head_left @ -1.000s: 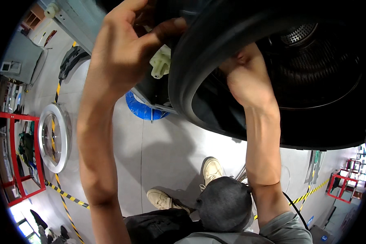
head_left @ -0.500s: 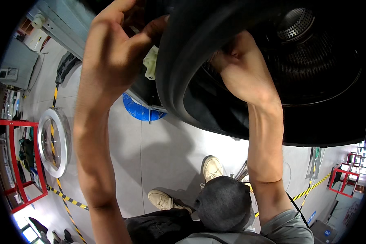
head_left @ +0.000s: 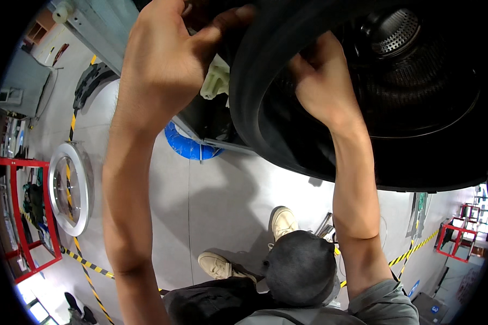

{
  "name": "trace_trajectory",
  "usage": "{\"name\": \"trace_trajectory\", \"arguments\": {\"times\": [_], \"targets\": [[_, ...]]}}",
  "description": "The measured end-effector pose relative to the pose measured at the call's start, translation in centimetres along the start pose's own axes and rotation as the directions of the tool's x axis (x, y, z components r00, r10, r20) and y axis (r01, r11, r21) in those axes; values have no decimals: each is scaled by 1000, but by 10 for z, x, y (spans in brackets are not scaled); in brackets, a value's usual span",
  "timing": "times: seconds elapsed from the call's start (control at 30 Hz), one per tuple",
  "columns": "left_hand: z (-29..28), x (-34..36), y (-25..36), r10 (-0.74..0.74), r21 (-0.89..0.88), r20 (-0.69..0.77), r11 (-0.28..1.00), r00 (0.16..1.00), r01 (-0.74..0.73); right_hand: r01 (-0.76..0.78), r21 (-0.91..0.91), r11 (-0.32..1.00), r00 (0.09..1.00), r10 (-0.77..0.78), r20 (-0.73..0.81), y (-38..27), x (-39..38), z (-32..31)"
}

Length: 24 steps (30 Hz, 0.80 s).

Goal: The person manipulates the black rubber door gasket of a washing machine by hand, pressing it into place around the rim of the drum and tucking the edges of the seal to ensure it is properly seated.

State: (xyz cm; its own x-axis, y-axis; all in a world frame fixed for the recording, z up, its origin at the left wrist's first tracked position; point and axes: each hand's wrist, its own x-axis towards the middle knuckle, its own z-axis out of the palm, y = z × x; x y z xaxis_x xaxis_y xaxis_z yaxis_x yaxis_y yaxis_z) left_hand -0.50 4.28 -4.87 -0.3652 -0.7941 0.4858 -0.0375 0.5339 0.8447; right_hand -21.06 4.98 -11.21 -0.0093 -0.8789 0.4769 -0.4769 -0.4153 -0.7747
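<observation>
A thick black rubber gasket (head_left: 257,114) rings the mouth of a dark perforated drum (head_left: 417,86) at the top of the view. My left hand (head_left: 165,59) grips the gasket's outer edge, thumb laid over the rim. A pale cream plastic part (head_left: 216,81) sits just below that thumb, against the machine's front. My right hand (head_left: 322,89) holds the gasket from the inner side, its fingers tucked behind the rubber lip and partly hidden.
Below the machine lies a blue ring-shaped object (head_left: 185,147). A round chrome-rimmed door (head_left: 68,187) rests on the grey floor at left, near a red rack (head_left: 19,216) and yellow-black floor tape (head_left: 87,265). My pale shoes (head_left: 283,221) stand below. Another red rack (head_left: 454,238) is at right.
Both hands have worked further along the gasket rim. My left thumb now presses over the rubber edge, and my right hand has risen toward the drum's mouth.
</observation>
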Motion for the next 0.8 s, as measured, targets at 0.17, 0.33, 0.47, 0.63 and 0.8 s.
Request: {"name": "trace_trajectory", "arguments": {"times": [0.17,0.33,0.47,0.63,0.8], "targets": [[10,1,2,-3,-38,-43,999,999,2,99,33,995,973,-104,205,-20,-4,-15],[2,4,-17,-30,-235,-4,972,1000,29,180,-48,982,964,-166,210,-26,-5,-19],[2,2,-24,-2,-214,-27,977,1000,-4,165,-118,979,957,-130,260,-30,-10,-18],[4,-2,-18,-5,-135,-63,991,998,-3,214,-94,972,933,-175,313,-23,-8,-19],[10,-2,-11,17,-22,-131,1000,991,-20,253,-103,962,937,-217,273,-17,-8,-15]]}}
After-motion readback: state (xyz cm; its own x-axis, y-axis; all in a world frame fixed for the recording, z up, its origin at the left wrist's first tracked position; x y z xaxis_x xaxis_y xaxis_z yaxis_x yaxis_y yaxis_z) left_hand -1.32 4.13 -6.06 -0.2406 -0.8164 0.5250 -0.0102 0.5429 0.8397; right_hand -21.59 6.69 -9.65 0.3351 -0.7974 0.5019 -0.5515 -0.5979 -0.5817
